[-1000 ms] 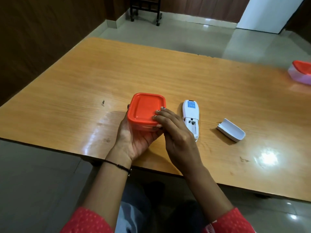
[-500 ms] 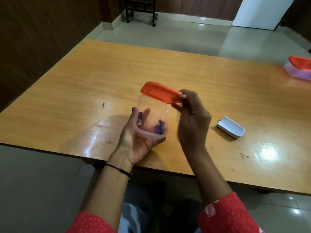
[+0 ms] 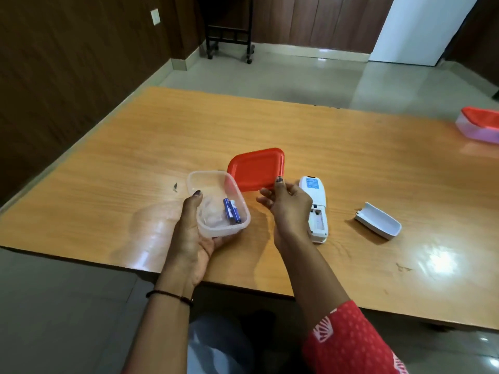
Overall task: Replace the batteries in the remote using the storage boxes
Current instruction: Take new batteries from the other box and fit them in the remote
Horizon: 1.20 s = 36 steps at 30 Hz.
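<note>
My left hand [image 3: 190,236] cradles a clear plastic storage box [image 3: 213,184] from below, just above the table's near edge. Two blue batteries [image 3: 231,211] lie inside it. My right hand [image 3: 290,209] pinches the box's red lid [image 3: 256,168] by its near corner and holds it tilted, to the right of the box. The white remote [image 3: 314,193] lies face down on the table behind my right hand, its battery bay open and bare. Its white battery cover [image 3: 378,224] rests further right.
The wooden table [image 3: 324,136] stretches ahead. A second storage box with a red lid [image 3: 479,124] sits at the far right edge. Beyond the table are a tiled floor and a dark wheeled stand [image 3: 229,31].
My right hand pulled the red lid off the box and moved it up and to the right. The box now sits open in my left hand with the batteries showing.
</note>
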{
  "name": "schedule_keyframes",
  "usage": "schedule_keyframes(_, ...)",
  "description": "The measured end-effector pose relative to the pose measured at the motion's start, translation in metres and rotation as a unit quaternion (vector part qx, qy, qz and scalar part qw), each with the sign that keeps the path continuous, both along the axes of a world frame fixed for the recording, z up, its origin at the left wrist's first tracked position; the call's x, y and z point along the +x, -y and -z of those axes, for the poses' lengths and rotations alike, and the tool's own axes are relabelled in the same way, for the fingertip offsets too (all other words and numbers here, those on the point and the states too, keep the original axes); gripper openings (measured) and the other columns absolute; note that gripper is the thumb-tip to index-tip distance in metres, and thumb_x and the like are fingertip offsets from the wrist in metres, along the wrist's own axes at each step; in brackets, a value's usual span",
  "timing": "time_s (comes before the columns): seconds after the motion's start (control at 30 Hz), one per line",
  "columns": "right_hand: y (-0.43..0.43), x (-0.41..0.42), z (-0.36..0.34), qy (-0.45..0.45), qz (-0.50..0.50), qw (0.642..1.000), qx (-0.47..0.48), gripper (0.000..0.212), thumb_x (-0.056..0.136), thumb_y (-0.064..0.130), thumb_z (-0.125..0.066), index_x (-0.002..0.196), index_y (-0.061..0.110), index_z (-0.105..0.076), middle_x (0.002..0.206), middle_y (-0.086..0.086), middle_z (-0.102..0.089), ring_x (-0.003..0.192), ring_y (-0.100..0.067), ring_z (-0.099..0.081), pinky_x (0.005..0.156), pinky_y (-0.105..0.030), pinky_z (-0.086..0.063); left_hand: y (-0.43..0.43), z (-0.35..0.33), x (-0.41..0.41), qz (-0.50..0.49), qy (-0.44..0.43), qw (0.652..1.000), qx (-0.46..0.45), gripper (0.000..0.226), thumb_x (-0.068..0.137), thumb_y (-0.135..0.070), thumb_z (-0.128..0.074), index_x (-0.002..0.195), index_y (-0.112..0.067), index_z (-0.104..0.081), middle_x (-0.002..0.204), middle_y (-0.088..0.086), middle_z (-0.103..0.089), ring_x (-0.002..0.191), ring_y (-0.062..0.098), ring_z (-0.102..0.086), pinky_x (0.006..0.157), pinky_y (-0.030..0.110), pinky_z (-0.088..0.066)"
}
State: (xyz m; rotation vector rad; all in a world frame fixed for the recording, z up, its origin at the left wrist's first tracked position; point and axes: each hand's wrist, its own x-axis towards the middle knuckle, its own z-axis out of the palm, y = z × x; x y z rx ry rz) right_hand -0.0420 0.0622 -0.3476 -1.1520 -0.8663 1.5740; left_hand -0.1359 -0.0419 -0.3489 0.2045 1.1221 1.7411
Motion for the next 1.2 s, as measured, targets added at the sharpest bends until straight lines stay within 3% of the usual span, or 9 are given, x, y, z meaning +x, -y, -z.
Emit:
schedule_keyframes(0.1, 0.004, -0.008, 0.0, -0.009, -0.046, 0.997, -0.056, 0.016, 0.096, 0.012, -0.05, 0.103, -0.001, -0.057, 0.07, -0.008, -0.063, 0.048, -0.012, -0.063, 0.064, -0.033, -0.055, 0.008, 0.002, -0.007, -0.062, -0.091, 0.992, -0.057, 0.023, 0.091, -0.033, -0.05, 0.103, -0.017, -0.062, 0.093, 0.016, -0.075, 0.082, 0.031, -0.073, 0.071, 0.046, -0.059)
schedule_keyframes(0.27, 0.012, 0.001, -0.003, 0.132, -0.136, 0.981, -0.039, 0.054, 0.093, 0.016, -0.055, 0.142, 0.008, -0.034, 0.083, -0.01, -0.063, 0.056, -0.015, -0.058, 0.057, -0.029, -0.051, 0.014, 0.005, -0.017, -0.114, -0.222, 0.96, -0.124, 0.017, 0.089, -0.033, -0.054, 0.094, -0.026, -0.069, 0.086, 0.003, -0.074, 0.082, 0.028, -0.072, 0.07, 0.053, -0.059)
schedule_keyframes(0.43, 0.022, 0.009, -0.013, 0.236, -0.167, 0.955, 0.064, 0.053, 0.088, 0.017, -0.061, 0.138, 0.018, -0.041, 0.115, 0.001, -0.058, 0.086, -0.012, -0.06, 0.059, -0.024, -0.05, 0.016, 0.002, -0.018, -0.133, -0.344, 0.911, -0.183, 0.041, 0.092, -0.029, -0.05, 0.132, -0.023, -0.054, 0.092, -0.012, -0.067, 0.066, -0.011, -0.059, 0.046, 0.002, -0.04)
schedule_keyframes(0.53, 0.023, 0.003, -0.023, 0.235, -0.203, 0.937, 0.16, 0.039, 0.085, 0.009, -0.064, 0.123, 0.015, -0.058, 0.106, 0.0, -0.065, 0.09, -0.011, -0.061, 0.07, -0.023, -0.049, 0.019, -0.001, -0.017, -0.117, -0.414, 0.876, -0.217, 0.041, 0.092, -0.031, -0.047, 0.132, -0.027, -0.053, 0.079, -0.009, -0.062, 0.074, -0.002, -0.062, 0.057, 0.014, -0.044)
schedule_keyframes(0.63, 0.025, -0.012, -0.028, 0.307, -0.303, 0.863, 0.262, 0.041, 0.08, 0.01, -0.071, 0.12, 0.015, -0.062, 0.112, 0.0, -0.068, 0.101, -0.009, -0.058, 0.086, -0.023, -0.049, 0.019, 0.001, -0.017, -0.109, -0.454, 0.85, -0.244, 0.035, 0.091, -0.033, -0.047, 0.123, -0.027, -0.059, 0.093, -0.002, -0.063, 0.092, 0.023, -0.059, 0.074, 0.032, -0.043)
schedule_keyframes(0.77, 0.028, -0.029, -0.025, 0.474, -0.384, 0.706, 0.36, 0.053, 0.077, 0.019, -0.073, 0.128, 0.025, -0.057, 0.124, -0.001, -0.059, 0.124, -0.023, -0.034, 0.097, -0.039, -0.032, 0.02, 0.004, -0.02, -0.115, -0.479, 0.825, -0.276, 0.035, 0.09, -0.032, -0.049, 0.123, -0.026, -0.059, 0.121, 0.002, -0.056, 0.102, 0.023, -0.056, 0.079, 0.031, -0.04)
schedule_keyframes(0.93, 0.027, -0.046, -0.025, 0.609, -0.421, 0.548, 0.389, 0.053, 0.079, 0.02, -0.068, 0.129, 0.028, -0.054, 0.143, -0.006, -0.046, 0.14, -0.028, -0.015, 0.109, -0.051, -0.01, 0.021, 0.008, -0.027, -0.118, -0.481, 0.817, -0.297, 0.031, 0.087, -0.026, -0.05, 0.116, -0.019, -0.062, 0.111, 0.008, -0.056, 0.089, 0.023, -0.052, 0.073, 0.03, -0.037)
schedule_keyframes(1.1, 0.028, -0.046, -0.027, 0.639, -0.389, 0.493, 0.444, 0.047, 0.085, 0.008, -0.057, 0.13, 0.023, -0.054, 0.128, -0.01, -0.058, 0.136, -0.029, -0.024, 0.112, -0.057, 0.004, 0.021, 0.008, -0.028, -0.12, -0.476, 0.824, -0.283, 0.031, 0.086, -0.023, -0.053, 0.114, -0.016, -0.061, 0.1, 0.009, -0.058, 0.085, 0.023, -0.052, 0.07, 0.029, -0.035)
schedule_keyframes(1.2, 0.032, -0.045, -0.028, 0.634, -0.381, 0.496, 0.455, 0.045, 0.086, 0.007, -0.056, 0.128, 0.022, -0.055, 0.123, -0.011, -0.059, 0.133, -0.03, -0.027, 0.112, -0.057, 0.007, 0.021, 0.007, -0.026, -0.124, -0.466, 0.832, -0.274, 0.029, 0.086, -0.022, -0.054, 0.114, -0.014, -0.059, 0.094, 0.006, -0.057, 0.085, 0.024, -0.054, 0.069, 0.029, -0.036)
